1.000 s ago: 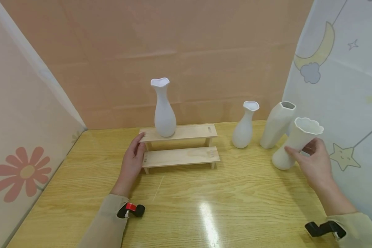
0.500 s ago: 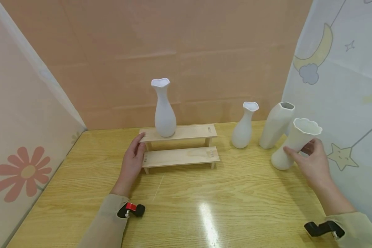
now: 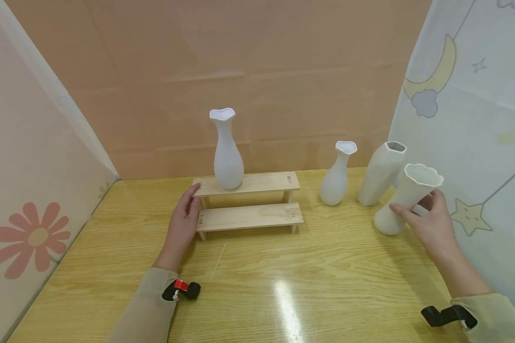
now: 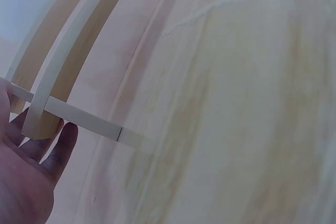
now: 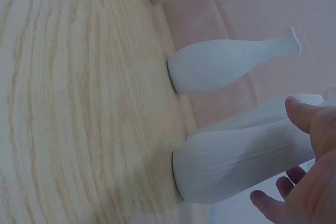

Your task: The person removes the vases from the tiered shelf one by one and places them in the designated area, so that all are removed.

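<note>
Work is seemingly pausing: the right hand (image 3: 432, 226) , barely shifting, is loosely gripping the scalloped vase (image 3: 405, 194) at 3 o'clock, the left hand (image 3: 182, 220) holding the stand (image 3: 250, 216).

You can read no text, label, brand or number here. You have only small dark marks (image 3: 289, 180) at the right end of the far upper shelf (image 3: 263, 182) and both ends of the near lower shelf (image 3: 246, 217), too unclear to decipher.
</note>
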### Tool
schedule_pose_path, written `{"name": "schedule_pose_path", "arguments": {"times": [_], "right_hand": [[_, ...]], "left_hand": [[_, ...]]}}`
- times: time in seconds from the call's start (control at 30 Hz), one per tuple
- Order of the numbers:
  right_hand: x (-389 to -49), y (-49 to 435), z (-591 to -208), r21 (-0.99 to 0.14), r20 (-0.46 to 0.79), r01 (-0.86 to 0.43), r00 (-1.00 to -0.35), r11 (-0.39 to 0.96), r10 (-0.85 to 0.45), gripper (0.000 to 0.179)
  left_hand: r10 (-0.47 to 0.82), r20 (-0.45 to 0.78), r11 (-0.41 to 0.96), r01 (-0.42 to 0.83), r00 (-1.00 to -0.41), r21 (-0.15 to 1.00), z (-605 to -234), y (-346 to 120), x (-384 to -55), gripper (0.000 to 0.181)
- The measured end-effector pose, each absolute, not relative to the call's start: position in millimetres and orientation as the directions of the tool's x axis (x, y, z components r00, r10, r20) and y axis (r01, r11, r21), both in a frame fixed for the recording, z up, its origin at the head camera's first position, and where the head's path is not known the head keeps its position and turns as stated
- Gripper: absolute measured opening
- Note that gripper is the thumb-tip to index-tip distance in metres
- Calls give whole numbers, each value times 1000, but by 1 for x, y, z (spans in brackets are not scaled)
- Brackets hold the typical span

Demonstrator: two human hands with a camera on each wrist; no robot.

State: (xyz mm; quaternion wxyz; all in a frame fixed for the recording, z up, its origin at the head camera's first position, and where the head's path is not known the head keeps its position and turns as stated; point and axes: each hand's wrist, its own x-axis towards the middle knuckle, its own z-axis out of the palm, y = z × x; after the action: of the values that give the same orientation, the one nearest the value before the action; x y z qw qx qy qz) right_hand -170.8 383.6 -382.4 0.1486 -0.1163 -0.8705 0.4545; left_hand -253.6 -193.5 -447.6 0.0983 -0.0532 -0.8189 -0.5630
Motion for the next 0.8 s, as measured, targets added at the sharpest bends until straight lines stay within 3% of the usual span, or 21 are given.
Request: {"name": "schedule_pose_path", "arguments": {"times": [0.4, 0.8], "right_hand": [[-151, 359, -353, -867, 236, 61, -823, 494, 516, 96], [-153, 349, -333, -819, 334, 11, -804, 574, 492, 97]], "left_hand": [[-16, 221, 367, 200, -975, 909, -447, -195, -254, 50], [-14, 227, 331, 209, -974, 920, -448, -195, -253, 50]]}}
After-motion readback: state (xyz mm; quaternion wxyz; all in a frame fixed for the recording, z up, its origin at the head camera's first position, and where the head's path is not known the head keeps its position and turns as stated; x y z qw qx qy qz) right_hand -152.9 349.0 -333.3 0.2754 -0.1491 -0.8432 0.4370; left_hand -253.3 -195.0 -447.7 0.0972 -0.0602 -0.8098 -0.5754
